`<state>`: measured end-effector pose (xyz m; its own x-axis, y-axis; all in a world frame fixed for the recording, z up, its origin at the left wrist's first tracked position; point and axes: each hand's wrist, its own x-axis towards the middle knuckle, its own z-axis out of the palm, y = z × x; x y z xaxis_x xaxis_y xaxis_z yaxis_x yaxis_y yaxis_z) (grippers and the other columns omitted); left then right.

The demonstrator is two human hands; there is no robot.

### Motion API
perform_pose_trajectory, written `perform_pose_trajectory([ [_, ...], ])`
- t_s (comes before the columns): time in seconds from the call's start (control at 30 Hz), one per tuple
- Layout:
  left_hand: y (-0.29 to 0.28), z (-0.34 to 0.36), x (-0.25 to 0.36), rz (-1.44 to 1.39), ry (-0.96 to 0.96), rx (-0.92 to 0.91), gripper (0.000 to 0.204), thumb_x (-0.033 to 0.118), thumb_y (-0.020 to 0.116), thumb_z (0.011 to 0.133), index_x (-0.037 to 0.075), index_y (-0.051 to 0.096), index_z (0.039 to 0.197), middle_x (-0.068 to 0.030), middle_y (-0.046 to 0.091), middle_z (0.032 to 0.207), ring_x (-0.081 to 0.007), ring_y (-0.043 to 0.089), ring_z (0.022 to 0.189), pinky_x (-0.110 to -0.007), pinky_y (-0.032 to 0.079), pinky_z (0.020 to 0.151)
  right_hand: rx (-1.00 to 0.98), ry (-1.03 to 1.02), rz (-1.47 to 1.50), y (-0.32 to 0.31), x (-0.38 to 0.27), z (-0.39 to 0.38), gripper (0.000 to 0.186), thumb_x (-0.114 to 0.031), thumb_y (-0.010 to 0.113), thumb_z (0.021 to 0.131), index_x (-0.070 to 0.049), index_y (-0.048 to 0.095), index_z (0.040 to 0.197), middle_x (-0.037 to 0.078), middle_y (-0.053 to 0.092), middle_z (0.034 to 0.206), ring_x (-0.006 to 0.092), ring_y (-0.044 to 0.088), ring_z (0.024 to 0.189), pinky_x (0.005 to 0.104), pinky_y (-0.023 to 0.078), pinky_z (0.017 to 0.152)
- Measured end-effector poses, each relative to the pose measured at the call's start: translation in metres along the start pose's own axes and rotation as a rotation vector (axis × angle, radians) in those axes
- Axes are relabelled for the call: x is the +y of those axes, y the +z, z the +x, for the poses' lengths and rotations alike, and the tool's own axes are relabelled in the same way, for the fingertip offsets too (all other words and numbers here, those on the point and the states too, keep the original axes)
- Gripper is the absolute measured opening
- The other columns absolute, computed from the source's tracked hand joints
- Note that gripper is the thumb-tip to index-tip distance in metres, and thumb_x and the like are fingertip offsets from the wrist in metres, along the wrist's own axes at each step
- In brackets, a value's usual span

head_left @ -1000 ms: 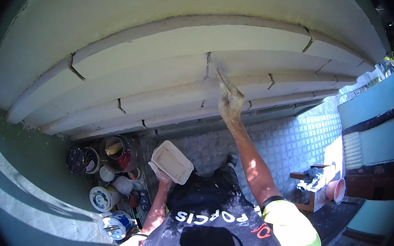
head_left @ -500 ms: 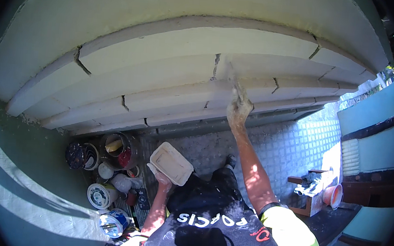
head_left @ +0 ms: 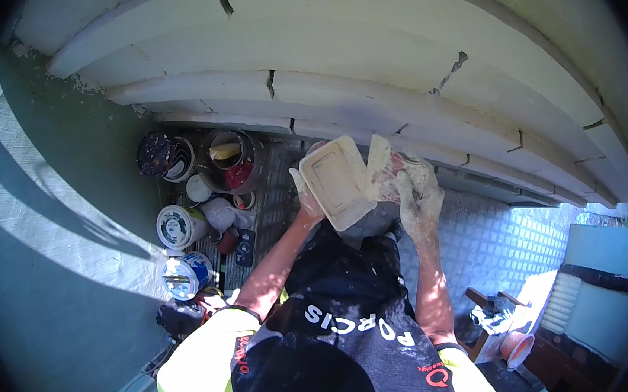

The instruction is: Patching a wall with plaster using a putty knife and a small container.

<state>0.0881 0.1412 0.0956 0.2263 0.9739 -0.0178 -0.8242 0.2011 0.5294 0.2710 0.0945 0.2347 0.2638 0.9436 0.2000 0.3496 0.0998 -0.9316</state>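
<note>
My left hand (head_left: 306,195) grips a shallow white plastic tray (head_left: 336,183) coated with beige filler. Beside the tray's right edge, my right hand (head_left: 420,194) is closed on a putty knife (head_left: 376,164) whose broad blade is smeared with the same pale paste; both hand and knife are caked with it. Above and beyond my hands runs a white plastered ceiling with stepped mouldings (head_left: 353,91), crossed by several short dark cracks, one greyish and rough (head_left: 452,70).
Several buckets and tubs (head_left: 177,225) crowd the floor at left beside a green plastered wall (head_left: 61,189). Paving (head_left: 489,241) lies below the ceiling. At lower right are a wooden stand with rags (head_left: 498,313), a pink bucket (head_left: 516,348) and turquoise panels (head_left: 601,247).
My right hand and knife have come down from the crack to the tray. The tray has moved up to meet them, and the view has shifted, putting the ceiling higher in the picture.
</note>
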Motion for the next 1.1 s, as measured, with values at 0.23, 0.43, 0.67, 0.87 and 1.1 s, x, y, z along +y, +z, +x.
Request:
perform_pose_trajectory([
  [0.23,0.037,-0.006,0.0,0.23,0.071,-0.168,0.083,0.069,0.038,0.089,0.007,0.03,0.143,-0.0097,0.042,0.137,-0.0251,0.044,0.126,-0.044,0.038,0.106,-0.372,-0.103,-0.076,0.028,0.002,-0.029,0.027,-0.014,0.058,0.091,-0.004,0.059,0.116,0.014,0.066,0.107,0.0285,0.067,0.093,0.0354,0.054,0.079],
  [0.43,0.04,-0.006,-0.014,0.235,-0.01,-0.074,0.101,0.079,0.045,0.077,0.006,0.026,0.144,-0.0119,0.04,0.139,-0.0266,0.043,0.127,-0.046,0.039,0.105,-0.329,-0.073,-0.028,0.024,0.001,-0.031,0.023,-0.016,0.057,0.091,-0.004,0.064,0.109,0.013,0.065,0.109,0.0293,0.066,0.092,0.035,0.053,0.078],
  [0.67,0.054,0.001,-0.042,0.224,0.003,-0.229,0.125,0.089,0.051,0.06,0.004,0.022,0.146,-0.0137,0.034,0.144,-0.0288,0.04,0.131,-0.048,0.038,0.106,-0.264,0.056,0.031,-0.001,0.019,-0.033,0.025,-0.017,0.058,0.091,-0.005,0.063,0.112,0.011,0.065,0.107,0.0274,0.064,0.095,0.034,0.051,0.082],
  [0.87,-0.023,-0.006,-0.092,0.282,-0.284,-0.123,0.12,0.087,0.052,0.062,0.01,0.021,0.148,-0.0121,0.031,0.147,-0.0305,0.039,0.132,-0.051,0.037,0.107,-0.233,0.108,0.115,-0.037,0.038,-0.038,0.027,-0.016,0.061,0.089,-0.002,0.063,0.112,0.011,0.066,0.104,0.0204,0.064,0.093,0.0314,0.051,0.081],
  [1.1,0.021,0.01,-0.14,0.176,-0.382,-0.194,0.109,0.088,0.039,0.07,0.014,0.022,0.148,-0.0133,0.033,0.147,-0.0354,0.04,0.131,-0.054,0.036,0.107,-0.081,0.443,0.542,-0.114,0.069,-0.053,0.032,-0.013,0.064,0.088,0.0,0.058,0.116,0.005,0.065,0.103,0.0093,0.06,0.092,0.0266,0.05,0.082],
])
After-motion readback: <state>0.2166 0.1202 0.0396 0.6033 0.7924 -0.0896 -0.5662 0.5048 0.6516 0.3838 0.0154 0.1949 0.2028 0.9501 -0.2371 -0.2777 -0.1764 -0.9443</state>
